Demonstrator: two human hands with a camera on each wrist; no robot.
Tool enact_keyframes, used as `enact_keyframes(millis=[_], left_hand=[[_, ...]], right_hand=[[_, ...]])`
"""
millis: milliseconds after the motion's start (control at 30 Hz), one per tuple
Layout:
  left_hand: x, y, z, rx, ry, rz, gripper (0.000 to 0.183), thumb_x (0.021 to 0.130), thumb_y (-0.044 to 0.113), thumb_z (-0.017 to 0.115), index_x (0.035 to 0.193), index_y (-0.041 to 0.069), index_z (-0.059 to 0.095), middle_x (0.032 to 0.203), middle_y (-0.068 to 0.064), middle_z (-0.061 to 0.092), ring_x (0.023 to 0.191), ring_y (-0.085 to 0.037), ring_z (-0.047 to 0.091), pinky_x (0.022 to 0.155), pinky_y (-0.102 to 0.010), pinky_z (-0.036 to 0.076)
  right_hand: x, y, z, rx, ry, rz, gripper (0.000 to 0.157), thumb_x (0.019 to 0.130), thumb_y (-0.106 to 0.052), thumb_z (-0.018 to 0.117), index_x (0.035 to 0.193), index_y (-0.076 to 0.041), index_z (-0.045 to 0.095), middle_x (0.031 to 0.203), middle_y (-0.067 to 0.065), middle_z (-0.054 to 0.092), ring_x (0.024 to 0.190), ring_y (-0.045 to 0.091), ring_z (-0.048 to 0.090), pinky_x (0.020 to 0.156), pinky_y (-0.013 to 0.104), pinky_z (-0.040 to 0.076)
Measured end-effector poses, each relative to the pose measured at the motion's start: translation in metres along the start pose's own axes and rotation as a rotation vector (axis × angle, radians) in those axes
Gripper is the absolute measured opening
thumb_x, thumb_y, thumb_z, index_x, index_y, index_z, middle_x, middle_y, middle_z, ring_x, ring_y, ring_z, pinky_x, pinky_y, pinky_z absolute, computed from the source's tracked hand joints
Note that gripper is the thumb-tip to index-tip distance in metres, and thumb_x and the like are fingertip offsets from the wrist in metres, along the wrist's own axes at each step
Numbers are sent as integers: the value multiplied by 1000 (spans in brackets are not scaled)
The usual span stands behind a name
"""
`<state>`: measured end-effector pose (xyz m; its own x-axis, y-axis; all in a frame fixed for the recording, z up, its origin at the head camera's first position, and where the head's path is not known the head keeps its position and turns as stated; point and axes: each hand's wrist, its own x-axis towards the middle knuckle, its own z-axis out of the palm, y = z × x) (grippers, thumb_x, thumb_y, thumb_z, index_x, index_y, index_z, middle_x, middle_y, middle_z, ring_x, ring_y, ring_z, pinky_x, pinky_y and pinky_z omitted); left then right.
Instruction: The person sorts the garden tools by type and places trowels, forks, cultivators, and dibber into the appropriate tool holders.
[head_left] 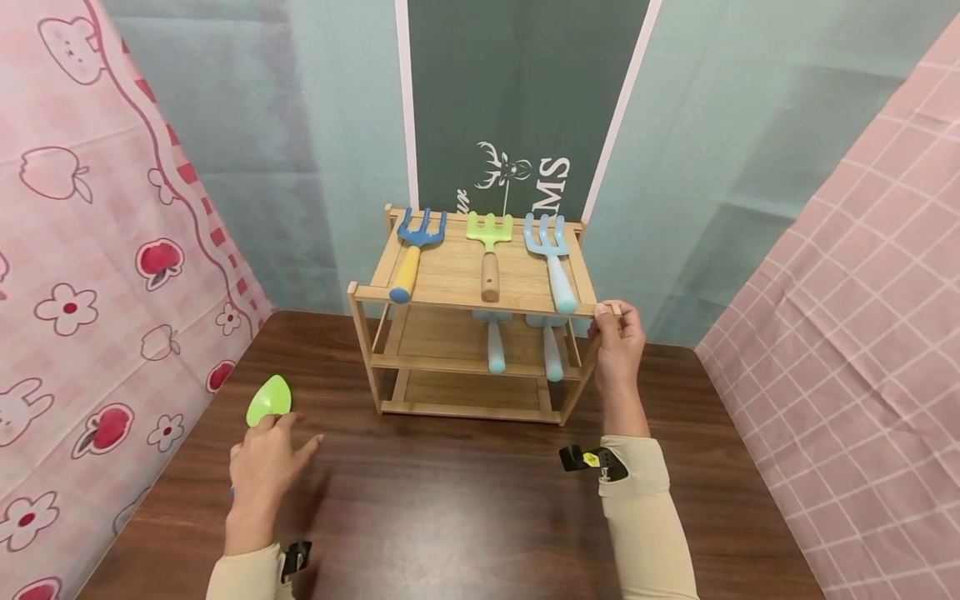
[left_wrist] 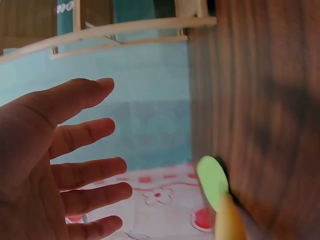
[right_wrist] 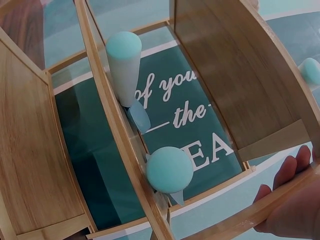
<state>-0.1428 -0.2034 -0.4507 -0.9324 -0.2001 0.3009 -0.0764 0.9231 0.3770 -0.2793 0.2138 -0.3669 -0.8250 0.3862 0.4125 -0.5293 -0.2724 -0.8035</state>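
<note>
A small garden trowel with a green blade and a yellow handle lies on the table at the left. My left hand hovers above it, fingers spread and nothing held, hiding most of the handle in the head view. With curled fingers my right hand grips the front right corner of a three-tier wooden rack. On its top tier lie a blue hand fork with yellow handle, a green fork with wooden handle and a light blue fork.
Two light blue tools lie on the middle tier, handles jutting forward, heads partly hidden. A dark wooden table carries the rack. Pink patterned cloths hang at both sides, a blue-green curtain behind.
</note>
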Motion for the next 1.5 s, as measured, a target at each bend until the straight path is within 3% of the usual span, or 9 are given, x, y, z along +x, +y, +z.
enact_keyframes(millis=[500, 767, 1033, 1233, 1500], left_hand=[[-16, -42, 5, 22, -137, -129, 59, 77, 43, 70, 117, 2, 57, 107, -31, 51, 92, -55, 49, 66, -63, 35], [-22, -62, 10, -62, -193, -161, 70, 80, 47, 67, 122, -5, 50, 116, -36, 43, 103, -56, 42, 74, -68, 34], [-28, -77, 24, -243, -120, -167, 74, 77, 39, 73, 130, -3, 43, 120, -37, 41, 108, -54, 39, 87, -64, 30], [-30, -82, 27, -331, -106, -254, 78, 77, 34, 75, 135, -3, 37, 122, -36, 42, 109, -49, 38, 89, -60, 28], [-33, -83, 27, -341, -148, -417, 78, 80, 31, 71, 133, -11, 34, 126, -34, 39, 114, -49, 32, 94, -58, 25]], right_hand=[[-1, 2, 1, 16, -12, -2, 6, 90, -3, 57, 90, -8, 54, 71, 2, 51, 65, 17, 45, 59, 27, 38], [-1, 1, 1, 5, -3, -1, 8, 90, -3, 57, 89, -10, 55, 71, 2, 51, 64, 19, 44, 60, 28, 38], [-1, 1, 2, 14, -8, -13, 8, 90, -2, 56, 90, -10, 54, 72, 3, 51, 65, 18, 45, 60, 28, 38], [-1, 1, 2, 16, -5, -19, 9, 90, -1, 56, 89, -10, 55, 71, 2, 51, 64, 18, 45, 60, 27, 38], [-2, 1, 2, 0, 1, -17, 9, 90, -3, 56, 89, -11, 55, 72, 3, 51, 65, 18, 45, 60, 29, 38]])
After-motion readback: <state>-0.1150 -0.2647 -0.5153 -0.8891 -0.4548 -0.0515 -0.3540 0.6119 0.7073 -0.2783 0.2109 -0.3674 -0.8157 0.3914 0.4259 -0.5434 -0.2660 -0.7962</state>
